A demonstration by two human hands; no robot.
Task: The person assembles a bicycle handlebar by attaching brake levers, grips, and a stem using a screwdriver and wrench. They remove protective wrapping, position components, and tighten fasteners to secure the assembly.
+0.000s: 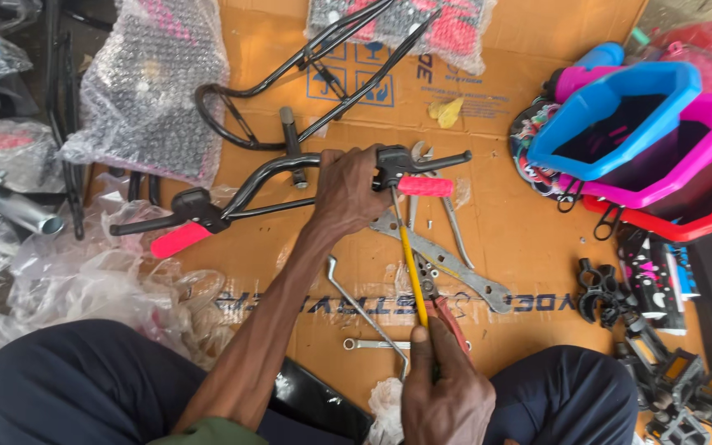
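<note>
The black handlebar [290,169] with pink grips lies on flattened cardboard [521,222] at twelve o'clock from the person. The left hand [346,194] is clamped around it beside the brake lever [409,159]. The right hand [447,391] is closed on a yellow-shafted screwdriver [411,268] aimed at the lever clamp. If the tip slips, it could jab the left hand's fingers.

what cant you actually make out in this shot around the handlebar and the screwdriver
Head view only:
- Screwdriver tip: hidden where it meets the brake lever clamp.
- Screwdriver handle: buried in the right hand.
- Handlebar centre: covered by the left hand.
- Parts in bubble wrap: blurred by the wrap.
</note>
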